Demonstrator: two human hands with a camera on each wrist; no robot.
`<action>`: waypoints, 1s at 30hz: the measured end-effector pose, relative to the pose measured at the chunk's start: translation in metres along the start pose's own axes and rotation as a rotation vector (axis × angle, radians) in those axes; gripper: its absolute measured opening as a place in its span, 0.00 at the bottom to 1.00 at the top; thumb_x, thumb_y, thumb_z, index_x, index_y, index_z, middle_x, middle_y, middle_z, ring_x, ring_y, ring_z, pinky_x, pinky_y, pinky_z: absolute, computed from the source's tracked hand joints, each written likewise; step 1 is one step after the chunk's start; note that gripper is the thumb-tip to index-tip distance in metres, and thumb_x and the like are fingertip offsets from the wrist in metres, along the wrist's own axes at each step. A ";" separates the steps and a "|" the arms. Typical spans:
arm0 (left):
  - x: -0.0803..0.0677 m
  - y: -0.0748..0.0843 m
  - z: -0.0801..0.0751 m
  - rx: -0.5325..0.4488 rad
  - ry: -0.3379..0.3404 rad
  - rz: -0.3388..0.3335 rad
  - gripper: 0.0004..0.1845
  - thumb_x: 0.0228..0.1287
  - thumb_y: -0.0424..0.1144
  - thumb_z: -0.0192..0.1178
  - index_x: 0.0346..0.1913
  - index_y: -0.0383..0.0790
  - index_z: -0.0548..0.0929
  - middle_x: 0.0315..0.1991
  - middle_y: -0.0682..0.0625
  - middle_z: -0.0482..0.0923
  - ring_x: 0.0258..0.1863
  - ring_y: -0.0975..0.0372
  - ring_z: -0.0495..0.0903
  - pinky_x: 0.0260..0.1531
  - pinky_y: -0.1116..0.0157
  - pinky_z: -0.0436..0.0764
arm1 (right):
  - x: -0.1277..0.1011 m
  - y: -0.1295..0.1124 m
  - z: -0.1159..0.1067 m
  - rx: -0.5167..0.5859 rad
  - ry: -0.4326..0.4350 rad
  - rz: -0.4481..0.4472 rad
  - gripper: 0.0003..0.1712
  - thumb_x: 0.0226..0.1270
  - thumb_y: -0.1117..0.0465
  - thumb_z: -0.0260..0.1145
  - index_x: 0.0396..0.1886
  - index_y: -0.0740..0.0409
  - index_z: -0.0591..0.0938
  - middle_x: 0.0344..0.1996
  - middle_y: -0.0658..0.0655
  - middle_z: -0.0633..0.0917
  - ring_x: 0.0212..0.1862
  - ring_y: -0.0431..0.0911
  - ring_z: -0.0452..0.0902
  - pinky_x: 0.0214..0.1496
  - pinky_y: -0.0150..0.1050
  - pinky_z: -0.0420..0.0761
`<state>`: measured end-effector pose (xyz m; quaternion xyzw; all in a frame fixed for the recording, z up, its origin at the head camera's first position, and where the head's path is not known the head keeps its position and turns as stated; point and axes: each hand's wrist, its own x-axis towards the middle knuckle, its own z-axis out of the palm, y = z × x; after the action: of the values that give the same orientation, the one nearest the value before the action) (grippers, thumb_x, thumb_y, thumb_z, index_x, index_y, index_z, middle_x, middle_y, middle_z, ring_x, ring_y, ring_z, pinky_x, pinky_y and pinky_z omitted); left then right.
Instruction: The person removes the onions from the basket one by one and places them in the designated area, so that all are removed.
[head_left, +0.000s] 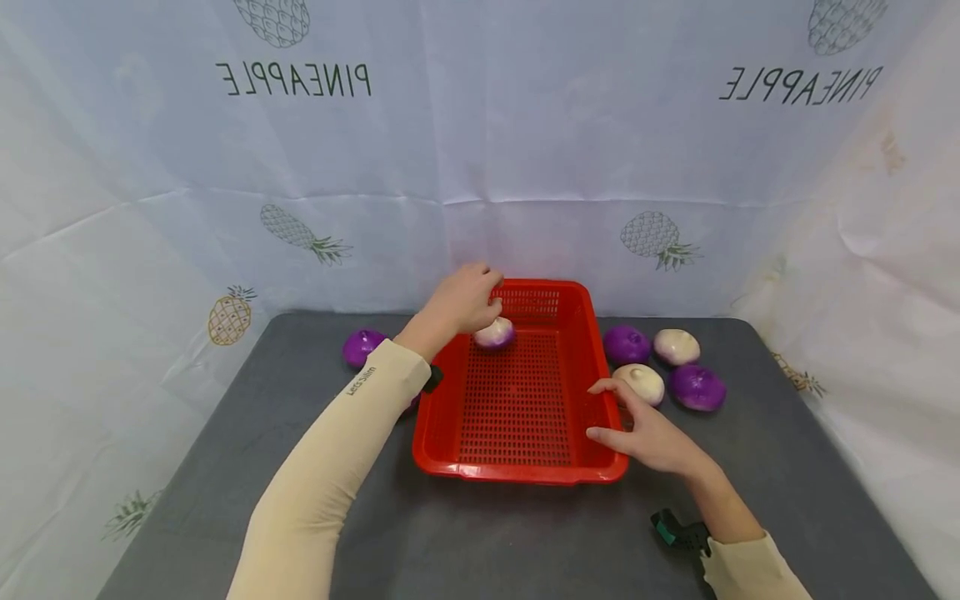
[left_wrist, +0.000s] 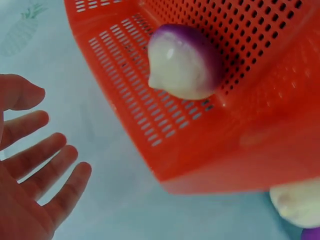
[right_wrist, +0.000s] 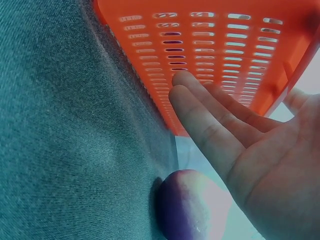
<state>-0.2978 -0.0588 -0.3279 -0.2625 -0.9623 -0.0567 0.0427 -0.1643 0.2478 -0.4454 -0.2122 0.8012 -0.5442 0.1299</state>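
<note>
Fingers (left_wrist: 45, 170) of the left hand (head_left: 465, 300) are seen spread and empty just above the purple-white onion (head_left: 494, 332) in the red basket (head_left: 525, 471), while the right hand's straight fingers (head_left: 609, 410) are pressed against its side.

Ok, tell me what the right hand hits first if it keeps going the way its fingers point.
Most likely the red basket: the right hand lies open at its right wall, fingers pointing into the slotted side and seemingly touching it already. Depth is unclear, but nothing else lies between.

A staged recording booth: pineapple-print cloth (head_left: 480, 150) walls round a grey table (head_left: 525, 533)
</note>
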 end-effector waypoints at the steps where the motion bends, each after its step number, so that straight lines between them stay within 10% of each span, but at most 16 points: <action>1: 0.003 0.000 0.002 0.001 -0.006 -0.005 0.20 0.72 0.41 0.53 0.62 0.38 0.78 0.57 0.43 0.76 0.56 0.50 0.75 0.56 0.53 0.79 | 0.000 0.000 0.000 0.000 0.001 0.000 0.31 0.68 0.60 0.69 0.65 0.57 0.64 0.60 0.68 0.70 0.56 0.64 0.75 0.43 0.45 0.88; 30: 0.028 0.009 0.086 -0.088 -0.222 -0.248 0.33 0.74 0.48 0.56 0.78 0.48 0.62 0.77 0.40 0.55 0.75 0.45 0.55 0.67 0.43 0.68 | 0.000 -0.001 0.002 0.023 0.000 -0.002 0.31 0.69 0.60 0.69 0.65 0.57 0.64 0.59 0.69 0.71 0.54 0.64 0.77 0.43 0.45 0.88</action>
<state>-0.3215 -0.0257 -0.4090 -0.1481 -0.9827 -0.0741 -0.0827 -0.1634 0.2460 -0.4452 -0.2115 0.7946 -0.5537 0.1316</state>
